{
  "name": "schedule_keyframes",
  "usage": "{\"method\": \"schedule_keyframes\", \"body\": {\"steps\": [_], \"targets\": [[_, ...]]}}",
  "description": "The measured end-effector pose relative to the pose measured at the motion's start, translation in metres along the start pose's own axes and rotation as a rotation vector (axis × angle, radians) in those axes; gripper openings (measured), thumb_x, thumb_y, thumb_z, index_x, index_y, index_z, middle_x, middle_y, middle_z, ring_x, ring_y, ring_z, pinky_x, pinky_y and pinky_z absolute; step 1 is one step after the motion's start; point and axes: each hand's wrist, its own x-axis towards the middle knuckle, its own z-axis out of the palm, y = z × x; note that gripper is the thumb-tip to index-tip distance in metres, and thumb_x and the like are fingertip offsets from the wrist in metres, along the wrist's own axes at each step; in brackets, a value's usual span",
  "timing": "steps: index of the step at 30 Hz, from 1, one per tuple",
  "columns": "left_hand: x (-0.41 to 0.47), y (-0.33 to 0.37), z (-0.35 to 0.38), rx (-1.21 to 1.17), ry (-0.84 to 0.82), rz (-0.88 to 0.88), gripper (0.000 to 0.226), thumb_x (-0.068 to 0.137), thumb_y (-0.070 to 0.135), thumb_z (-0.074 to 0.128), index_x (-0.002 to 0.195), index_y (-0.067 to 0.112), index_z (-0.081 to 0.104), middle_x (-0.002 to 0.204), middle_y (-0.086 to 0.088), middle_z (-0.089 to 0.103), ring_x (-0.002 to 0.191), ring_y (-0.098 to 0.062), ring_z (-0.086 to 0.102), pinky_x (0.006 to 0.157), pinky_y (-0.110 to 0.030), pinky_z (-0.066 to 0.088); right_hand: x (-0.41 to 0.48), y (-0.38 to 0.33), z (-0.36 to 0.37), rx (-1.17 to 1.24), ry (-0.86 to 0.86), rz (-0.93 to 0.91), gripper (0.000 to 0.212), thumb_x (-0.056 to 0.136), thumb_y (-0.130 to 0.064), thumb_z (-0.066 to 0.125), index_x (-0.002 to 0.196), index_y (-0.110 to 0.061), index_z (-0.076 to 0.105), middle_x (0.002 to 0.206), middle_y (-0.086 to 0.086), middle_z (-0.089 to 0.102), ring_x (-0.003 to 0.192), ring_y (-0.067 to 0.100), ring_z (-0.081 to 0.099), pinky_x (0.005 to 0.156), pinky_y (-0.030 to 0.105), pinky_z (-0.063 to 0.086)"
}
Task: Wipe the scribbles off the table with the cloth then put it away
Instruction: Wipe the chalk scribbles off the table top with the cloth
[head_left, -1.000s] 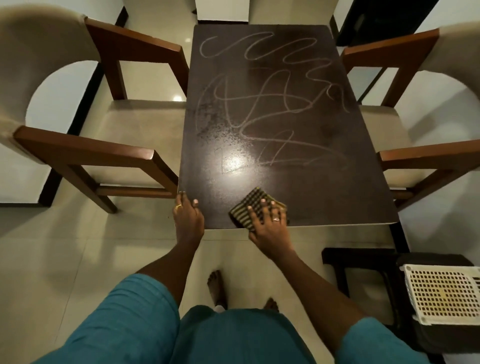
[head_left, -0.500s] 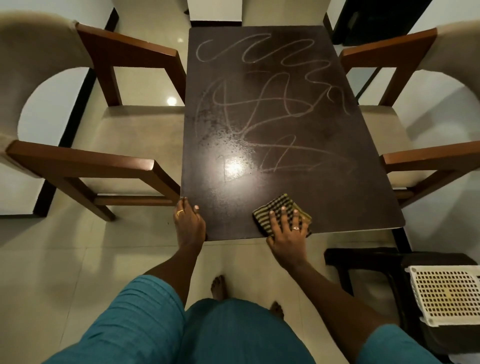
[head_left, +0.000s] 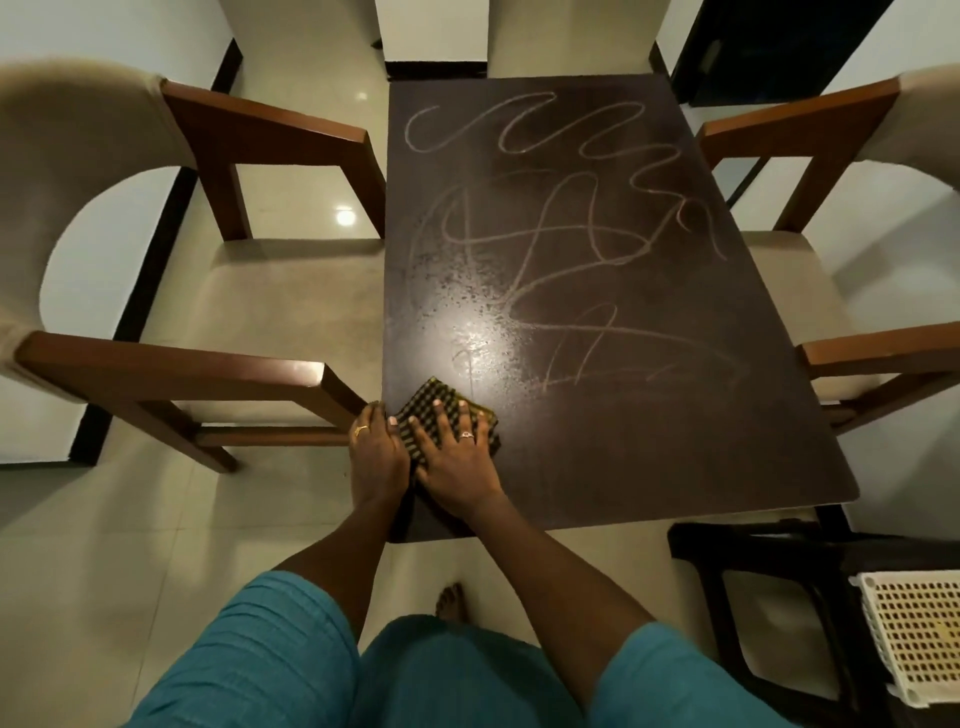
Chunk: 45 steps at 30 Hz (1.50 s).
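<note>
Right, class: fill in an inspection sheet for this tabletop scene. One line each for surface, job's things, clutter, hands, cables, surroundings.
Surface: dark table, glossy, with a light glare near the middle.
Job's things: chalk-like scribbles cover most of the top, unwiped; checked cloth lies flat at the near left corner.
Clutter: nothing seen.
Hands: right hand is spread flat on the cloth; left hand is at the table's left edge beside it.
Cables: nothing seen.
Surroundings: wooden armchair on each side, white perforated basket near right, tiled floor.

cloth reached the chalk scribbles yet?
No: the checked cloth under the right hand sits at the table's near left corner, short of the scribbles.
</note>
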Motion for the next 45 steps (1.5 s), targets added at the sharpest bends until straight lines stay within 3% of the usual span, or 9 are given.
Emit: {"method": "schedule_keyframes", "body": {"steps": [7,17,27,33,39,45], "targets": [[0.014,0.029,0.022,0.15,-0.111,0.127,0.043,0.099,0.021,0.03,0.138,0.003,0.036,0.145,-0.018,0.038,0.135,-0.03,0.031,0.113,-0.042,0.024,-0.002,0.063,-0.022,0.12,0.061,0.355,0.064,0.096,-0.043,0.033,0.152,-0.02,0.012,0.159,0.017,0.007,0.144,0.043,0.006,0.112,0.061,0.0],[0.008,0.05,0.051,0.222,-0.019,0.015,0.046,0.098,0.024,0.033,0.14,0.005,0.031,0.146,-0.016,0.034,0.137,-0.03,0.027,0.113,-0.044,0.023,-0.084,0.313,-0.048,0.167,0.073,0.961,0.066,0.098,-0.045,0.031,0.153,-0.02,0.006,0.159,0.017,0.003,0.143,0.046,0.004,0.112,0.061,0.007],[0.015,0.042,0.044,0.255,-0.029,0.067,0.042,0.098,0.019,0.031,0.138,0.007,0.035,0.145,-0.015,0.037,0.135,-0.031,0.031,0.111,-0.047,0.028,-0.082,0.355,-0.052,0.222,0.086,1.075,0.062,0.099,-0.043,0.031,0.152,-0.022,0.007,0.158,0.022,0.001,0.141,0.051,0.004,0.11,0.064,0.007],[0.013,0.024,0.026,0.266,0.029,0.019,0.041,0.097,0.018,0.035,0.136,0.004,0.038,0.144,-0.019,0.038,0.132,-0.035,0.034,0.11,-0.049,0.032,-0.068,0.332,-0.059,0.235,0.068,1.03,0.061,0.099,-0.041,0.031,0.153,-0.023,0.01,0.158,0.019,0.008,0.14,0.051,0.011,0.108,0.066,0.011],[-0.006,0.012,0.017,0.268,0.039,-0.056,0.043,0.096,0.019,0.036,0.136,0.002,0.036,0.145,-0.022,0.035,0.131,-0.04,0.035,0.109,-0.052,0.032,-0.03,0.216,-0.052,0.093,0.027,0.608,0.06,0.098,-0.042,0.03,0.152,-0.025,0.01,0.159,0.018,0.007,0.141,0.05,0.01,0.108,0.066,0.011],[-0.019,0.012,0.017,0.261,0.011,-0.098,0.044,0.096,0.019,0.036,0.136,-0.001,0.035,0.143,-0.023,0.035,0.124,-0.043,0.041,0.102,-0.052,0.038,-0.036,0.09,-0.013,0.065,-0.047,0.191,0.063,0.096,-0.046,0.033,0.152,-0.027,0.011,0.159,0.018,0.005,0.142,0.05,0.003,0.109,0.066,-0.002]]}}
